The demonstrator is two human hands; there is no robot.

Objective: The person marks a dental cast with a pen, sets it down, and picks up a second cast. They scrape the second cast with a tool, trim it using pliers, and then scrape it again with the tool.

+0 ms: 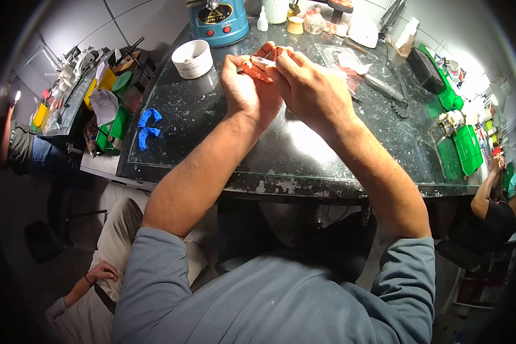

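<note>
Above the far half of the black work table, my left hand is closed around a reddish-orange piece that looks like a dental model. My right hand meets it from the right, fingers curled and thumb forward. A slim tool with a pale, flat end lies across the top of the model, at my right fingertips. Its handle is hidden inside that hand. Left of my forearms, two blue horseshoe-shaped pieces rest on the table. Near my left fingers stands a white round tub.
A blue machine marked JINTAI stands at the back. To the right lie a grey handpiece with a coiled cord and a clear plastic bag. Green trays line the right edge. People sit at the lower left and far right.
</note>
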